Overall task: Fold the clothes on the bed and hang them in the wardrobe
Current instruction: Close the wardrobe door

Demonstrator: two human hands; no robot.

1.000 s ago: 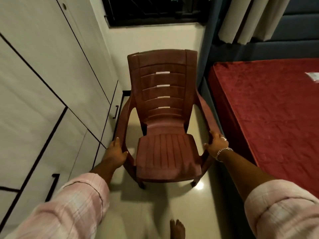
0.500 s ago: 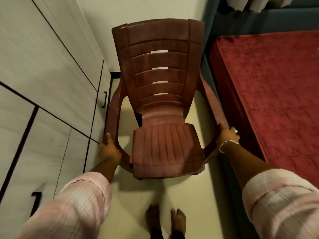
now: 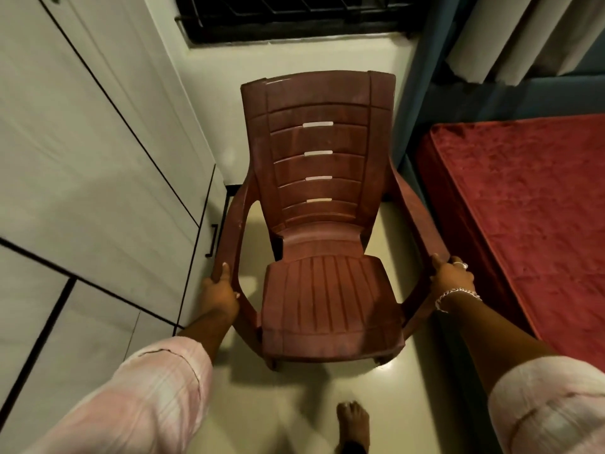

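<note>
Where the pale wall of the wardrobe [image 3: 98, 178] fills the whole left side, its doors are closed, split by thin dark lines, with a small black handle [image 3: 213, 240] low down near the chair. The bed [image 3: 530, 204] takes the right side, spread with a deep red velvety cover that lies flat; no clothes show on the part of it in view. Between the two runs a strip of glossy cream floor [image 3: 294, 411], and on it stands a brown plastic chair [image 3: 322, 224], upright, its seat facing the person and its slatted back toward the far wall under a dark barred window [image 3: 294, 18]. Grey curtains [image 3: 523, 34] hang at the upper right above a blue-grey headboard [image 3: 491, 103]. Both forearms reach forward from rolled pink checked sleeves [image 3: 157, 398]. The left hand [image 3: 218, 291] grips the front end of the chair's left armrest, fingers curled round it with the thumb on top. The right hand [image 3: 453, 276] holds the front end of the right armrest the same way, fingers wrapped under and the thumb lying along the top. A silver bracelet [image 3: 456, 298] circles the right wrist, and a ring [image 3: 461, 265] shows on one finger. A bare foot [image 3: 353, 424] is on the floor at the bottom edge, just before the chair.
</note>
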